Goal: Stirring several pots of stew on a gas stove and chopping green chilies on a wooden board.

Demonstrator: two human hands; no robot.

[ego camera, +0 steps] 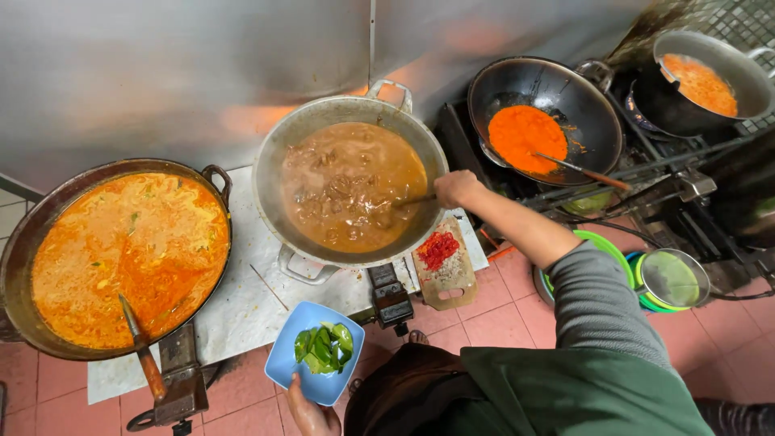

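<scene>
My right hand (454, 187) reaches over the rim of a large metal wok (270, 173) of brown meat stew and grips a spoon handle (413, 201) whose end dips into the sauce. My left hand (310, 413) holds a blue square plate (292, 343) from below, near the bottom edge of the view. Several green leaves (324, 349) lie on that plate. A wooden cutting board (454, 278) with chopped red chilli (437, 248) sits just under my right forearm.
A wide wok of orange curry (129, 250) with a wooden-handled ladle (144, 351) stands at left. At right, a black wok with red paste (526, 137) and a spatula, then a pot of orange sauce (701, 83). Green bowls and a strainer (672, 278) lie on the tiled floor.
</scene>
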